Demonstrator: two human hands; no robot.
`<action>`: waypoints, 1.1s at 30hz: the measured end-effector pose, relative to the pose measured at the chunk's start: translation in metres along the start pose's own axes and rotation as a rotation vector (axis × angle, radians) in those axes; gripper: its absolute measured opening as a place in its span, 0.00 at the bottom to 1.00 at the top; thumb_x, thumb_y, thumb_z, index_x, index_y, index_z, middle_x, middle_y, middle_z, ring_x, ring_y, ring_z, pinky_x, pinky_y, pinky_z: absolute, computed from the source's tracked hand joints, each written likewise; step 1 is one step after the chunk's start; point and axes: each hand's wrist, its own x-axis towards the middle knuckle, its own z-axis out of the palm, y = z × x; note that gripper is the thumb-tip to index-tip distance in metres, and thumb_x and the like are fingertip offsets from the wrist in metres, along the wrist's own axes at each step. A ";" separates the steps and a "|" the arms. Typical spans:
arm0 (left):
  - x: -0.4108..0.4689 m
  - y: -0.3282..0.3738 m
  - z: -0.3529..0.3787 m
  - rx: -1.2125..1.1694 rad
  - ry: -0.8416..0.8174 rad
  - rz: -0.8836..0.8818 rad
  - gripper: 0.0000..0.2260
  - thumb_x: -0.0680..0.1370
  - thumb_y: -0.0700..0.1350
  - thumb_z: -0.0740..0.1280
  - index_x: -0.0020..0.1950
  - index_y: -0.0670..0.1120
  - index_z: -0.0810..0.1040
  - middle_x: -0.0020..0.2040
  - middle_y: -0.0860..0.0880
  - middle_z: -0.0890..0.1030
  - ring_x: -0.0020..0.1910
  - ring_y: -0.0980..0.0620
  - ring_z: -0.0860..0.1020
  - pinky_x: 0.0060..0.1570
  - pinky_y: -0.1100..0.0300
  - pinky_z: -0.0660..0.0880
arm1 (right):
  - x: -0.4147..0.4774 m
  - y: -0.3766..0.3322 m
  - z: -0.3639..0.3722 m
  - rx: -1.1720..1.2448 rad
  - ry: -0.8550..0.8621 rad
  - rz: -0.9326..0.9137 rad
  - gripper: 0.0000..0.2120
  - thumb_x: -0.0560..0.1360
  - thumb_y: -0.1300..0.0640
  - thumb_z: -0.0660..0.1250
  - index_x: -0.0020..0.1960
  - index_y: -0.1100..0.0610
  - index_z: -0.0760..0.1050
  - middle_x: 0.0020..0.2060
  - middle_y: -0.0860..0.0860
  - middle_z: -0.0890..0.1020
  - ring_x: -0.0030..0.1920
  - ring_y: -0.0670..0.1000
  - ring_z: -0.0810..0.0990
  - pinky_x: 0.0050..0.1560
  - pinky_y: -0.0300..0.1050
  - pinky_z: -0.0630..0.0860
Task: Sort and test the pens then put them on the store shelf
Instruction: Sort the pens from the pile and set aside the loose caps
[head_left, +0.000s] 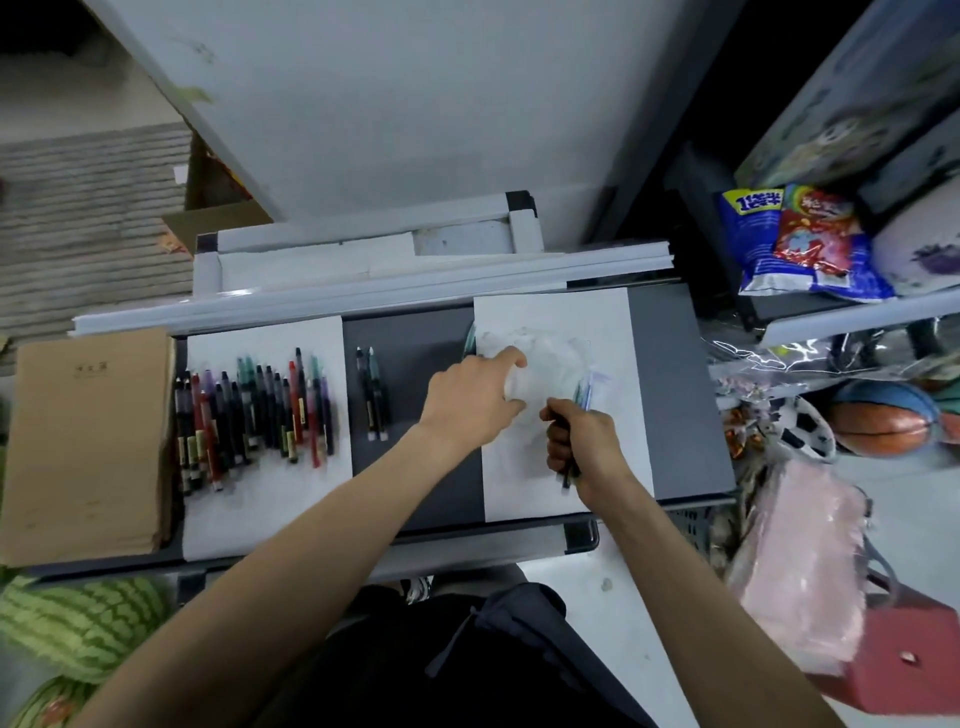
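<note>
While the left hand (478, 387) pinches a clear plastic bag (545, 348) to steady it on the right paper sheet (550, 312), the right hand (587, 441) clamps a bundle of pens (570, 474), apparently to draw them free. A row of pens (249, 415) lines the left sheet (265, 514) (two pens (374, 400) lie apart on the dark surface (675, 389)).
</note>
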 end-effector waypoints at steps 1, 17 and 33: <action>-0.002 -0.003 -0.001 -0.012 0.001 -0.011 0.22 0.78 0.57 0.70 0.70 0.61 0.68 0.49 0.53 0.84 0.51 0.46 0.81 0.47 0.50 0.77 | 0.001 0.001 0.002 -0.021 -0.002 -0.006 0.09 0.81 0.57 0.66 0.46 0.62 0.79 0.26 0.49 0.64 0.25 0.49 0.60 0.26 0.43 0.60; -0.068 -0.078 -0.006 -0.226 0.062 -0.371 0.11 0.78 0.52 0.74 0.56 0.49 0.84 0.50 0.49 0.86 0.52 0.48 0.82 0.55 0.51 0.81 | 0.002 -0.014 0.029 -0.742 -0.145 -0.357 0.09 0.76 0.54 0.70 0.43 0.59 0.81 0.28 0.49 0.75 0.29 0.47 0.70 0.34 0.44 0.70; -0.089 -0.087 -0.004 -0.392 0.026 -0.531 0.08 0.75 0.49 0.70 0.46 0.46 0.76 0.40 0.48 0.80 0.39 0.48 0.79 0.34 0.56 0.73 | 0.012 -0.051 0.052 -1.842 -0.274 -1.047 0.13 0.79 0.51 0.62 0.63 0.44 0.74 0.52 0.48 0.85 0.51 0.58 0.83 0.48 0.48 0.74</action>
